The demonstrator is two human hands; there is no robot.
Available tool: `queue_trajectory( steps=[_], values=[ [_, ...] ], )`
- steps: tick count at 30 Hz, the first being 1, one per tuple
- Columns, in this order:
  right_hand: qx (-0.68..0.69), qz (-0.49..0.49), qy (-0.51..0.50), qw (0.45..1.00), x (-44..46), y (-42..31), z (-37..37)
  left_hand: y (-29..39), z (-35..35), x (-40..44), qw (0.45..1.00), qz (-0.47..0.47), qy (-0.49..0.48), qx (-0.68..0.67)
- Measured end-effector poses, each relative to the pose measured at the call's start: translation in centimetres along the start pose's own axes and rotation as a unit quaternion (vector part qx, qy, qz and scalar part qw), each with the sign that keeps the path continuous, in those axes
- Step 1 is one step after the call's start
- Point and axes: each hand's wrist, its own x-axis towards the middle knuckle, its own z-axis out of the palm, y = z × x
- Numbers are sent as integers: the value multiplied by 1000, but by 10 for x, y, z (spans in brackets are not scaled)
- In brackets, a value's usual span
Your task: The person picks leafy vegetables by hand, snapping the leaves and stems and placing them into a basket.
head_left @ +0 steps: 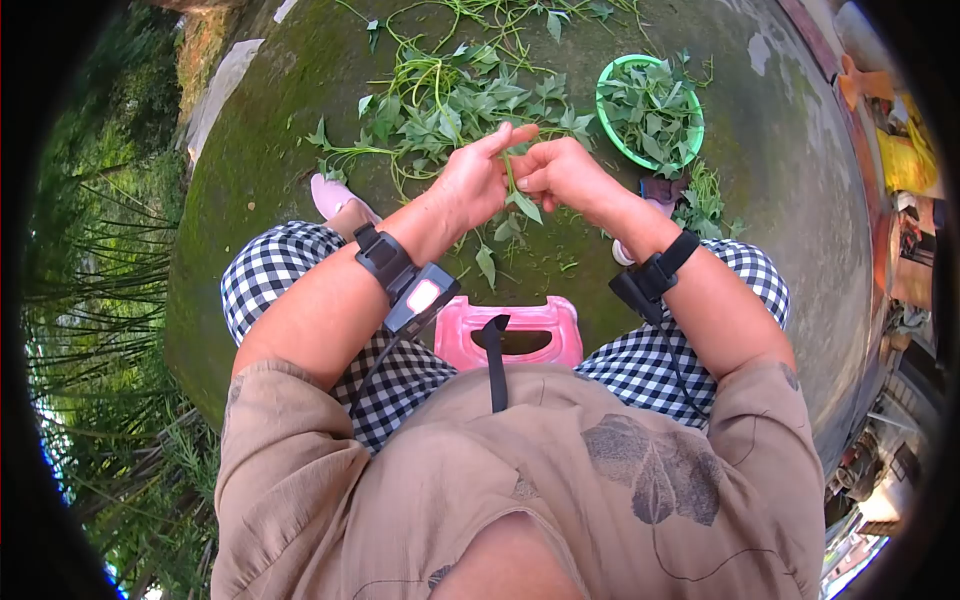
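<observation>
A green leafy stem runs between my two hands, with a leaf hanging below them. My left hand is closed around the stem, its thumb stretched out toward the right. Close beside it, my right hand pinches the same stem with thumb and bent fingers. Beyond both hands, a loose pile of leafy vines lies on the ground. A round green basket full of picked leaves stands to the right of the pile.
A pink plastic stool shows between my checked trouser legs. Pink shoes rest on the mossy concrete ground. More leaves lie near my right foot. Tall plants grow at left; a yellow bag and clutter are at right.
</observation>
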Motion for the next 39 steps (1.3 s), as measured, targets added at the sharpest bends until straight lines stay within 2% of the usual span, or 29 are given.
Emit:
queue_trajectory(
  steps=[2, 5, 10, 13, 16, 18, 20, 21, 23, 24, 26, 27, 30, 33, 34, 37, 39],
  values=[
    [-8, -20, 4, 1000, -1, 1, 2, -1, -3, 1, 1000, 1, -14, 3],
    [-23, 8, -16, 1000, -2, 1, 2, 0, -6, 0, 999, -4, -20, 32],
    [68, 21, 31, 997, -6, -5, -4, 0, 2, 1, 999, 15, 16, 28],
    [90, 36, 41, 994, -6, -8, -14, 4, 0, 0, 995, 18, 59, 76],
    [135, 55, 32, 989, -10, -17, -27, 12, -9, 1, 983, 12, 173, 68],
    [148, 55, 10, 987, -11, -20, -35, 19, -13, -3, 962, 26, 204, 178],
    [131, 50, -12, 990, -7, -16, -44, 20, -9, -6, 928, 61, 246, 272],
    [72, 50, -14, 996, -7, -15, -45, 18, -10, -5, 887, 108, 252, 371],
    [-46, 51, -18, 998, -7, -13, -45, 14, -12, -2, 770, 197, 252, 552],
    [-178, 59, 0, 982, -6, -12, -43, 13, -10, -3, 736, 235, 234, 590],
    [-349, -13, -2, 937, -9, -10, -38, 9, -3, -7, 658, 310, 196, 658],
    [-430, -50, -4, 901, -11, -12, -34, 6, -4, -5, 662, 305, 160, 666],
    [-448, -73, -17, 891, -19, -24, -22, -5, -6, 0, 664, 282, 58, 690],
    [-484, -98, 0, 869, -20, -25, -16, -7, 2, -5, 757, 104, 61, 642],
    [-501, -104, 7, 859, -20, -25, -16, -11, -2, -5, 804, 122, 50, 580],
    [-495, -124, 37, 859, -24, -26, -15, -10, -1, -5, 855, 85, 57, 509],
    [-481, -141, 50, 864, -26, -25, -14, -9, -1, -4, 838, 89, 62, 534]
  ],
)
